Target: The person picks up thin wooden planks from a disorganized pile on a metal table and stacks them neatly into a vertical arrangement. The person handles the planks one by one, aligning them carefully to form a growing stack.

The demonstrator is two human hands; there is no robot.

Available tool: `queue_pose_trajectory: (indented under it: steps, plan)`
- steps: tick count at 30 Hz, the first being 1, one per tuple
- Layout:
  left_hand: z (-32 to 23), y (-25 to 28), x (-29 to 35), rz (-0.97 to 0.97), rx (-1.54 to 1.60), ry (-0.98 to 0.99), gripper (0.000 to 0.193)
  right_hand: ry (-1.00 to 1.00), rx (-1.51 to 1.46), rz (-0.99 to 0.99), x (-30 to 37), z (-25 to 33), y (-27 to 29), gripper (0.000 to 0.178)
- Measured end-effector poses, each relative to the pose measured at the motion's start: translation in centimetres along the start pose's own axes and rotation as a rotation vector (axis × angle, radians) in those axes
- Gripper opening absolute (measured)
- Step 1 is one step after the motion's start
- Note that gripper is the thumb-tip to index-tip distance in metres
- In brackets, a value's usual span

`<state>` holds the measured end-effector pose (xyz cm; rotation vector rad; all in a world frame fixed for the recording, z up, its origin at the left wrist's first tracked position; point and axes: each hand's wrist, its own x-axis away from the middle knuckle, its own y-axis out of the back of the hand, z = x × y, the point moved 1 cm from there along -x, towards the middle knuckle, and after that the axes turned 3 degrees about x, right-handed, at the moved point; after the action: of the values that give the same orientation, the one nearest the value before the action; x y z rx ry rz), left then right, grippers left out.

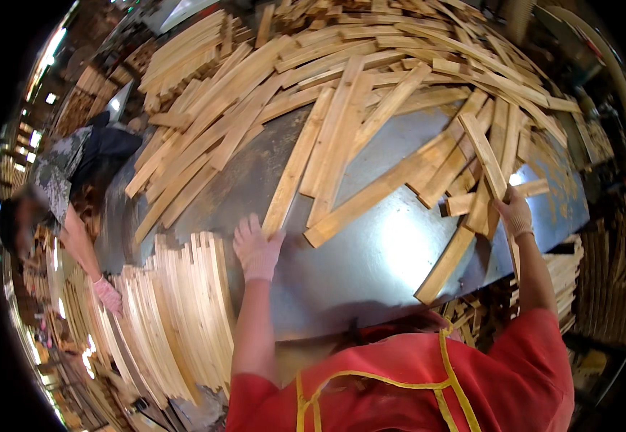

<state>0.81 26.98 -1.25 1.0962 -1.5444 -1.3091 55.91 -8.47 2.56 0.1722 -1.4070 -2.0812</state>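
Note:
My left hand (257, 250), in a pale pink glove, lies with fingers spread at the near end of a long wooden slat (300, 164). Its thumb side touches that slat's end. At the right, my gloved right hand (515, 213) is closed around the near end of another wooden slat (483, 155), which slants up and away to the left. Part of that grip is hidden by the hand's back. Under and beside it, several slats cross each other, one of them a slat (445, 265) reaching the table's front edge.
Loose slats (370, 54) heap across the far side of the shiny metal table (378, 266). A stack of pale slats (176, 309) stands at the left, where a co-worker's gloved hand (108, 297) touches it. More stacked wood (565, 277) sits below the right edge.

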Motion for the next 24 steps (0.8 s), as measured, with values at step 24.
queue_pose_trajectory:
  steps: [24]
  plan:
    - [4.2, 1.7, 28.3, 0.622, 1.673, 0.406, 0.071, 0.467, -0.217, 1.05, 22.9, 31.8, -28.7, 0.063]
